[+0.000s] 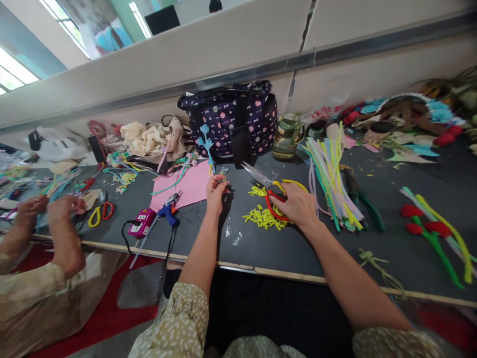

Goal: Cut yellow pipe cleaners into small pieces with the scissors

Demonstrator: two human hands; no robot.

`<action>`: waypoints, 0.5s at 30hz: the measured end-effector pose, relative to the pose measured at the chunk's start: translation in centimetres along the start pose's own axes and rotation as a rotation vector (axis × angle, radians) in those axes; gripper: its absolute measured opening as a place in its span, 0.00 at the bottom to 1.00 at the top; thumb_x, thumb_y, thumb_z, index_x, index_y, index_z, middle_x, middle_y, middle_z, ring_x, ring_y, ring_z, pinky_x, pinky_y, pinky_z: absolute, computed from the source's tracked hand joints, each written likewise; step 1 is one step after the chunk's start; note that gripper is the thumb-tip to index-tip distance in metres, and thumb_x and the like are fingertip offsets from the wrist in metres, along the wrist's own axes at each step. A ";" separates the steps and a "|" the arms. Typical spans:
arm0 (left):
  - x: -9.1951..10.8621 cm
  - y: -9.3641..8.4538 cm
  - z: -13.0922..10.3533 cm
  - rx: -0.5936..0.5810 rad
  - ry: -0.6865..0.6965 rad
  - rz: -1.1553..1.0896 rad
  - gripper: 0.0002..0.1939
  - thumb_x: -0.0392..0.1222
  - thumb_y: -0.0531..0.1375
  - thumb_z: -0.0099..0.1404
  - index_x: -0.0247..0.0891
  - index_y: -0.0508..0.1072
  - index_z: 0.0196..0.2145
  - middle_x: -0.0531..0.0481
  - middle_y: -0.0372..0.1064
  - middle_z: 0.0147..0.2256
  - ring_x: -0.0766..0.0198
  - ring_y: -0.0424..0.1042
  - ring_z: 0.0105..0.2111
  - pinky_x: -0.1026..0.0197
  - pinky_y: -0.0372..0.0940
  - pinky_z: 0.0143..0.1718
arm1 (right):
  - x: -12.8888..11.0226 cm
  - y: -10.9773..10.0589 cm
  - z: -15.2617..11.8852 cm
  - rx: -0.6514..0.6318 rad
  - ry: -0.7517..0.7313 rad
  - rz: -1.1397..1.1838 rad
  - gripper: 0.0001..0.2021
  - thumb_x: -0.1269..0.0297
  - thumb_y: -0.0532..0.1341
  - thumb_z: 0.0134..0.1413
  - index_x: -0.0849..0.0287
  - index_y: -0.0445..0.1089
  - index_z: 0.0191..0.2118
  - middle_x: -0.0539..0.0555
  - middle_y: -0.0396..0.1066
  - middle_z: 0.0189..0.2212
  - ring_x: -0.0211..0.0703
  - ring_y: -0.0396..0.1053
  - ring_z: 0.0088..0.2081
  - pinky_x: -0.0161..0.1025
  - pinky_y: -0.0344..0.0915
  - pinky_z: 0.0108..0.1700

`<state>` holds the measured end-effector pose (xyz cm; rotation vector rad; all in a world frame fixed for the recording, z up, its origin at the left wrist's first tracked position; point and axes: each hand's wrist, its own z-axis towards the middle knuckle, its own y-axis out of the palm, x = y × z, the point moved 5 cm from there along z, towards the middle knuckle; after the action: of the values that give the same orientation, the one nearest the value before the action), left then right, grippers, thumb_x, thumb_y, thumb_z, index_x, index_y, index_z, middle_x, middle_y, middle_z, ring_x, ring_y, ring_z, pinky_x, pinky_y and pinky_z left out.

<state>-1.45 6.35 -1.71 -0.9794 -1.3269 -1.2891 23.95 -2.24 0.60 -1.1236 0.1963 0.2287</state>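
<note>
My left hand (217, 190) is closed in a pinch above the dark tabletop. A blue pipe-cleaner flower stem (207, 144) rises from its fingertips, with fuzzy blue blossoms along the top. What lies inside the fingers is mostly hidden. In my right hand (298, 203) are scissors (260, 175) with red and yellow handles; their metal blades point up and left, toward my left hand. Beneath and beside the scissors lies a heap of short yellow cut pieces (263, 218). A pink sheet (199, 184) is just left of my left hand.
A blue glue gun (170, 215) and magenta box (142, 222) lie left. Behind stand a patterned bag (223, 117), phone (241, 146) and jar (287, 136). Right are pipe cleaners (331, 179), green-handled pliers (367, 204) and red flowers (425, 227). A co-worker's hands (61, 209) are far left.
</note>
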 end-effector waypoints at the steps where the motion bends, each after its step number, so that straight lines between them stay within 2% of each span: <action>1: 0.1 0.3 -0.3 -0.040 0.001 0.042 0.10 0.39 0.62 0.53 0.40 0.69 0.35 0.50 0.68 0.35 0.68 0.68 0.32 0.68 0.59 0.25 | 0.0 -0.1 0.0 0.002 0.003 0.001 0.23 0.46 0.55 0.55 0.58 0.69 0.47 0.57 0.73 0.42 0.46 0.69 0.41 0.37 0.58 0.34; 5: -0.1 2.3 -1.5 -0.313 -0.041 0.273 0.08 0.44 0.63 0.55 0.38 0.73 0.32 0.53 0.65 0.24 0.70 0.61 0.23 0.67 0.56 0.24 | 0.1 -0.4 0.1 0.012 0.006 0.012 0.24 0.46 0.55 0.56 0.59 0.69 0.48 0.58 0.72 0.43 0.46 0.68 0.42 0.37 0.58 0.35; 8: -0.3 3.5 -2.5 -0.530 -0.046 0.455 0.08 0.44 0.63 0.55 0.37 0.74 0.31 0.52 0.68 0.26 0.69 0.64 0.25 0.64 0.58 0.29 | 0.2 -0.3 0.0 0.015 0.006 0.020 0.24 0.45 0.55 0.56 0.59 0.69 0.49 0.58 0.72 0.43 0.47 0.68 0.43 0.37 0.59 0.36; 15: 0.0 4.4 -3.8 -0.862 0.108 0.750 0.08 0.44 0.62 0.57 0.36 0.75 0.28 0.50 0.69 0.30 0.65 0.67 0.32 0.62 0.61 0.36 | 0.0 -0.5 0.2 0.007 -0.005 0.032 0.24 0.46 0.55 0.56 0.59 0.69 0.49 0.59 0.72 0.44 0.48 0.69 0.41 0.38 0.60 0.35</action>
<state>3.33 3.05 -1.14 -1.7427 -0.1819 -1.2595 24.14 -2.29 1.11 -1.1136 0.2106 0.2594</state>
